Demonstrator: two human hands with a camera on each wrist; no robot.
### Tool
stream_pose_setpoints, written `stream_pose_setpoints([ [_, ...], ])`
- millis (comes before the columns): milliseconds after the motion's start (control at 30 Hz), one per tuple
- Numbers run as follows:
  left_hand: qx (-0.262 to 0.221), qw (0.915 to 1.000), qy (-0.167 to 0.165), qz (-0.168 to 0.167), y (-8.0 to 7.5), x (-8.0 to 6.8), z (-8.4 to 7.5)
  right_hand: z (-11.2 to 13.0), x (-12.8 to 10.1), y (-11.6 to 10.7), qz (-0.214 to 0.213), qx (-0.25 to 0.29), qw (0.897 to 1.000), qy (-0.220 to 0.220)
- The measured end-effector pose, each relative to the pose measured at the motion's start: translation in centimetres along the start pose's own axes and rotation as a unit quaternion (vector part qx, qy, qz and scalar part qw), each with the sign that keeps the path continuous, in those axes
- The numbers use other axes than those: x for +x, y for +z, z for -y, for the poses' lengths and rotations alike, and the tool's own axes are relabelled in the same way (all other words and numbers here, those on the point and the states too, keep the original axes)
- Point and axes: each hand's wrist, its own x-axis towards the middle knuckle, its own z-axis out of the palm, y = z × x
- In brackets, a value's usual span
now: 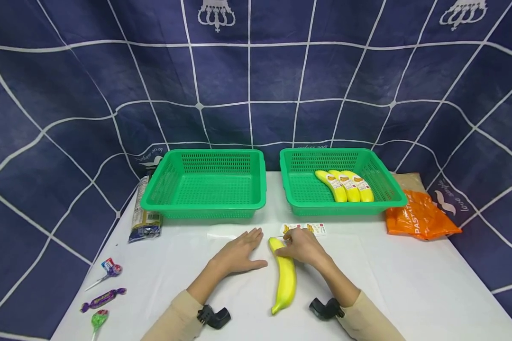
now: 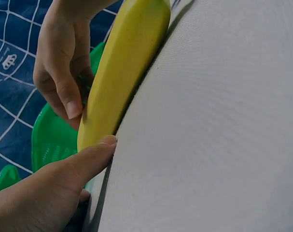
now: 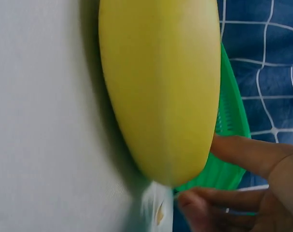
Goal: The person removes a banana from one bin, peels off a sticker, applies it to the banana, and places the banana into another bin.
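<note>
A yellow banana (image 1: 286,279) lies lengthwise on the white table between the two hands. Palm down on the table, my left hand (image 1: 240,253) has its fingers spread, its thumb pointing toward the banana; in the left wrist view the thumb tip overlaps the banana's end. My right hand (image 1: 303,246) is bent over the banana's far end, thumb at its side and fingers loosely curved, with a gap between thumb and forefinger (image 3: 194,203). Just beyond these fingers lies a white strip of banana-picture labels (image 1: 317,229), partly hidden by the hand.
An empty green basket (image 1: 205,208) stands back left; another green basket (image 1: 345,208) at back right holds three labelled bananas (image 1: 345,185). A packet (image 1: 147,220), lollipops (image 1: 112,267) and a purple-wrapped candy (image 1: 104,299) lie left. An orange bag (image 1: 422,218) sits right.
</note>
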Motion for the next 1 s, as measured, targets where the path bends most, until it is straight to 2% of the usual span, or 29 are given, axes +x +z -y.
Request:
stream_pose_setpoints([
  [133,0.008,1.0000,0.003,-0.005,0.0,0.2,-0.1,-0.8,0.8,-0.5,-0.058,0.015,0.997,-0.057],
  [233,0.014,0.9998,0.003,-0.014,-0.3,0.3,-0.1,-1.6,1.7,-1.0,-0.076,0.019,0.993,-0.089],
  [433,0.008,0.9999,-0.003,-0.007,-0.5,0.1,-0.1,-2.9,3.6,-1.3,-0.053,-0.016,0.995,-0.089],
  [767,-0.007,0.9999,-0.008,-0.009,0.0,-0.3,-0.2,-3.4,5.2,-0.7,-0.010,-0.062,0.994,-0.088],
  [1000,-0.004,0.9999,-0.007,-0.008,0.2,-0.2,-0.3,-3.9,5.8,-0.3,-0.017,-0.064,0.994,-0.091],
])
